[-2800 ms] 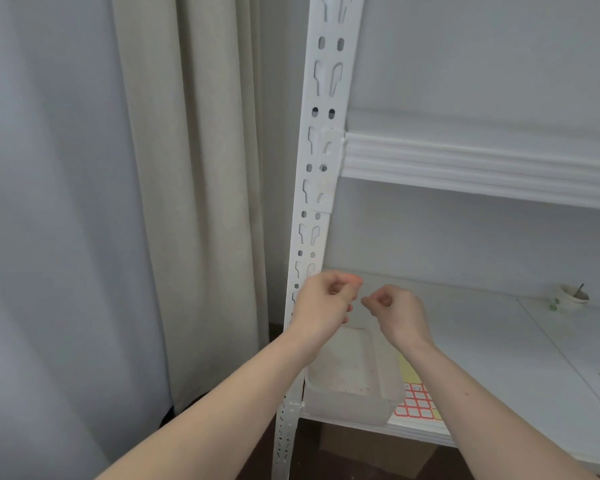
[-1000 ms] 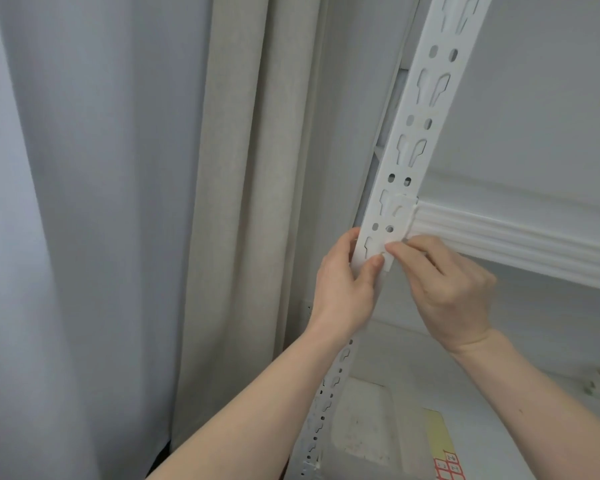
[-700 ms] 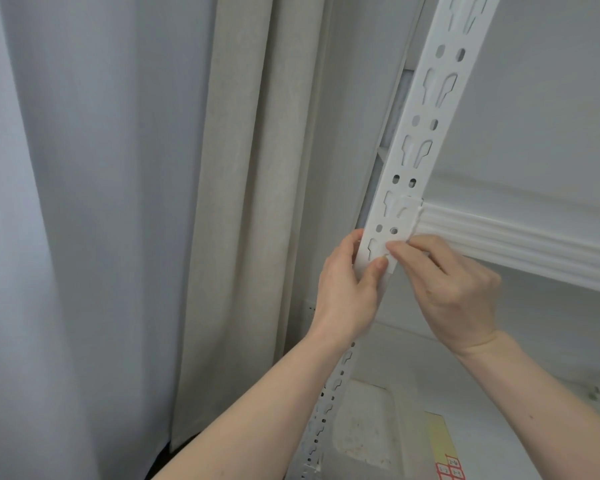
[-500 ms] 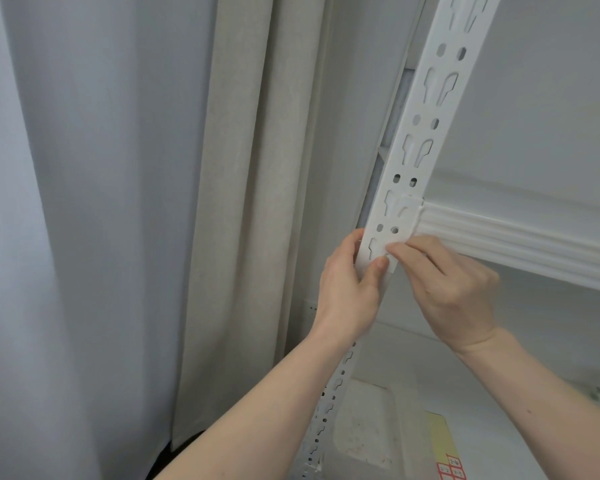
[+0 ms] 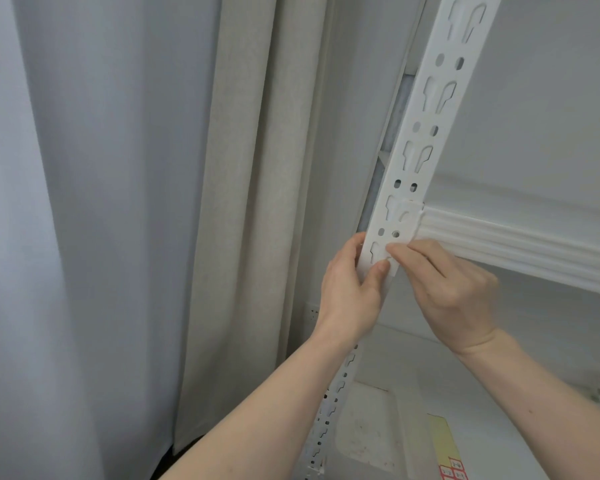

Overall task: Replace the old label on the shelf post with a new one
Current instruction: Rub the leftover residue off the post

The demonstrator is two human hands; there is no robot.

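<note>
A white slotted shelf post [image 5: 417, 174] rises at an angle through the middle of the view. My left hand [image 5: 349, 292] grips it just below the shelf beam joint, with the fingers behind the post and the thumb on its front face. My right hand [image 5: 454, 289] comes in from the right with curled fingers. Its index and middle fingertips touch the post's front right beside my left thumb. A thin pale edge [image 5: 388, 260] shows between thumb and fingertips. No label is plainly visible, and the spot under the fingers is hidden.
A white ribbed shelf beam [image 5: 520, 247] runs right from the post. Below, on the lower shelf [image 5: 499, 410], stand a translucent plastic tub [image 5: 371, 427] and a sheet of red-bordered stickers [image 5: 452, 471] over yellow paper. Beige and grey curtains [image 5: 250, 202] hang on the left.
Both hands rose from above the tub to the post under the beam. For the last second they have stayed there, the fingertips only shifting slightly.
</note>
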